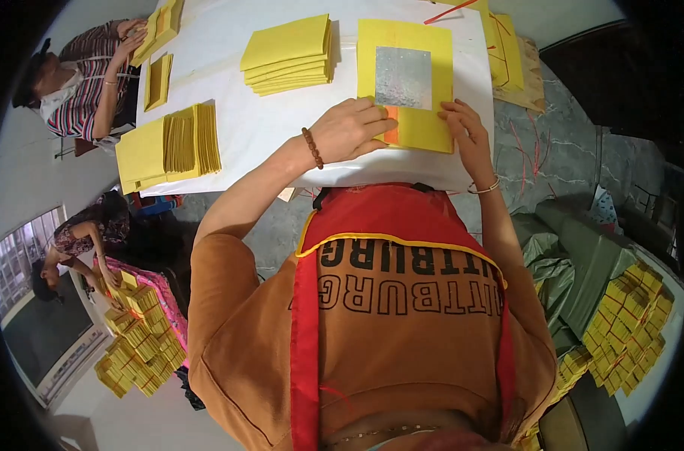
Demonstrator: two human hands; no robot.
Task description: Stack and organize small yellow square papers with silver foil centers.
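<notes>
A yellow paper sheet (406, 34) with a silver-grey square (404, 77) on it lies in front of me on the white-covered table. My left hand (349, 131) is closed on its near left edge, fingers curled beside a small orange patch (391, 125). At the right edge, the bent fingers of my right hand (468, 131) grip the same paper, thumb toward me. How much of the paper is folded under the fingers is hidden. Left of it stands a stack of folded yellow papers (288, 46); another yellow stack (169, 146) sits at the table's near left corner.
Across the white table (282, 116), a co-worker in a striped top (86, 71) handles yellow papers. Another person (86, 233) leans over piled yellow bundles (139, 331) at lower left. More bundles (629, 323) are heaped at right. Red strips (536, 154) lie on the floor.
</notes>
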